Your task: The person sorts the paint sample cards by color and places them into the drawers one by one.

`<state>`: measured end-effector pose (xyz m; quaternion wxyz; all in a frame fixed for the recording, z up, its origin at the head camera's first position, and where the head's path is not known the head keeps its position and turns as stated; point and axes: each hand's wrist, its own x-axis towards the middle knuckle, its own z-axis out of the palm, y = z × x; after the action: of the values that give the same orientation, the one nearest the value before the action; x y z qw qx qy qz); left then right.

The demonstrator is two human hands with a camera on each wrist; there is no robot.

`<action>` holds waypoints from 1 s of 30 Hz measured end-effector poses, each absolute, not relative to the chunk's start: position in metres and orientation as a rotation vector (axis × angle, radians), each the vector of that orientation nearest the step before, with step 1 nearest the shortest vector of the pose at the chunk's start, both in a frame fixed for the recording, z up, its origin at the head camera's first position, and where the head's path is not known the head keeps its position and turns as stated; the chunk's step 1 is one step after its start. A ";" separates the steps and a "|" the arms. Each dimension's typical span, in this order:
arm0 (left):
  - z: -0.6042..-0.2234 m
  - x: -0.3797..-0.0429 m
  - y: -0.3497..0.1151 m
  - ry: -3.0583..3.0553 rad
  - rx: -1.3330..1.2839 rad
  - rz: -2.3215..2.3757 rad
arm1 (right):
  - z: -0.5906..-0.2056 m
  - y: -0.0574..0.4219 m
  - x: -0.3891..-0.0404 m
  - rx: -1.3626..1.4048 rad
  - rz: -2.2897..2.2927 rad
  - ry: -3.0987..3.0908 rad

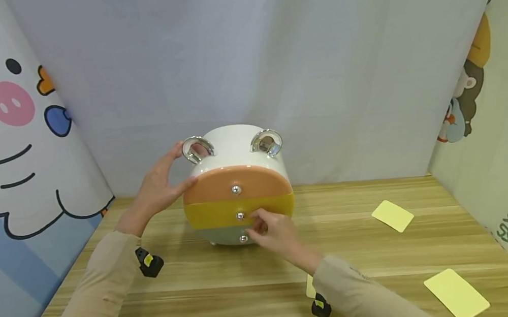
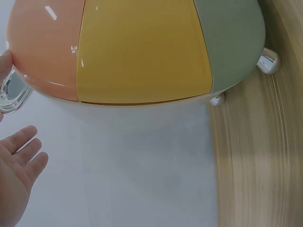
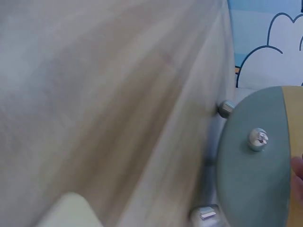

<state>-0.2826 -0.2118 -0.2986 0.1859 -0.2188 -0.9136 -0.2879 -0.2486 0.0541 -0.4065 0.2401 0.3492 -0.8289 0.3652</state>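
A small white chest [image 1: 234, 145] with two silver ear-shaped loops stands on the table. Its rounded front has an orange drawer [image 1: 211, 187], a yellow drawer [image 2: 142, 52] and a grey-green drawer [image 3: 251, 179], each with a silver knob. My left hand [image 1: 157, 185] is at the chest's upper left side, thumb at the orange drawer's edge, forefinger beside the left loop [image 1: 198, 149]; the other fingers extend straight in the left wrist view. My right hand [image 1: 277, 233] is before the lower drawers, forefinger just right of the yellow drawer's knob [image 1: 239, 216], thumb by the grey-green drawer's knob [image 3: 258, 139].
Pale yellow cards lie on the wooden table [image 1: 231, 303]: one card [image 1: 392, 215] to the right, another card [image 1: 457, 294] nearer, and one partly hidden by the right sleeve. A grey curtain [image 1: 320, 80] hangs behind; printed cloths stand at both sides.
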 end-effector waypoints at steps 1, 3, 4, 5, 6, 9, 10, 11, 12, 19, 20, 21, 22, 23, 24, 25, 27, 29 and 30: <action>-0.299 -0.283 -0.212 -2.573 -0.617 -0.812 | -0.410 0.054 -0.247 0.937 1.019 -2.293; -0.299 -0.283 -0.212 -2.576 -0.617 -0.812 | -0.416 0.052 -0.243 0.909 1.063 -2.335; -0.299 -0.283 -0.212 -2.575 -0.618 -0.813 | -0.419 0.051 -0.242 0.898 1.083 -2.356; -0.299 -0.283 -0.212 -2.574 -0.618 -0.814 | -0.422 0.050 -0.240 0.883 1.105 -2.377; -0.299 -0.283 -0.212 -2.572 -0.620 -0.813 | -0.425 0.049 -0.240 0.867 1.122 -2.398; -0.299 -0.283 -0.212 -2.570 -0.625 -0.809 | -0.432 0.046 -0.238 0.796 1.162 -2.456; -0.299 -0.283 -0.212 -2.570 -0.626 -0.807 | -0.434 0.046 -0.237 0.769 1.171 -2.473; -0.298 -0.283 -0.212 -2.572 -0.626 -0.804 | -0.436 0.045 -0.237 0.741 1.185 -2.487; -0.298 -0.283 -0.212 -2.574 -0.626 -0.804 | -0.438 0.044 -0.236 0.717 1.201 -2.494; -0.298 -0.282 -0.212 -2.578 -0.618 -0.799 | -0.445 0.034 -0.232 0.553 1.280 -2.465; -0.298 -0.282 -0.212 -2.577 -0.619 -0.799 | -0.446 0.032 -0.232 0.528 1.287 -2.460; -0.298 -0.282 -0.212 -2.576 -0.620 -0.801 | -0.447 0.030 -0.231 0.504 1.295 -2.454; -0.298 -0.282 -0.212 -2.575 -0.621 -0.802 | -0.448 0.028 -0.231 0.481 1.308 -2.448; -0.298 -0.282 -0.212 -2.574 -0.621 -0.803 | -0.449 0.026 -0.231 0.457 1.314 -2.440; -0.298 -0.282 -0.212 -2.574 -0.622 -0.805 | -0.449 0.025 -0.231 0.434 1.320 -2.429; -0.298 -0.282 -0.212 -2.573 -0.622 -0.805 | -0.450 0.023 -0.230 0.412 1.326 -2.415; -0.298 -0.281 -0.212 -2.575 -0.621 -0.807 | -0.451 0.020 -0.230 0.365 1.334 -2.392; -0.298 -0.281 -0.212 -2.578 -0.619 -0.807 | -0.452 0.017 -0.230 0.317 1.354 -2.372; -0.298 -0.281 -0.212 -2.578 -0.619 -0.806 | -0.452 0.015 -0.229 0.297 1.374 -2.362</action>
<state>-0.2811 -0.2116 -0.2979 0.1843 -0.2194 -0.9144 -0.2860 -0.2291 0.0153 -0.4524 0.1952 0.1059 -0.8428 0.4902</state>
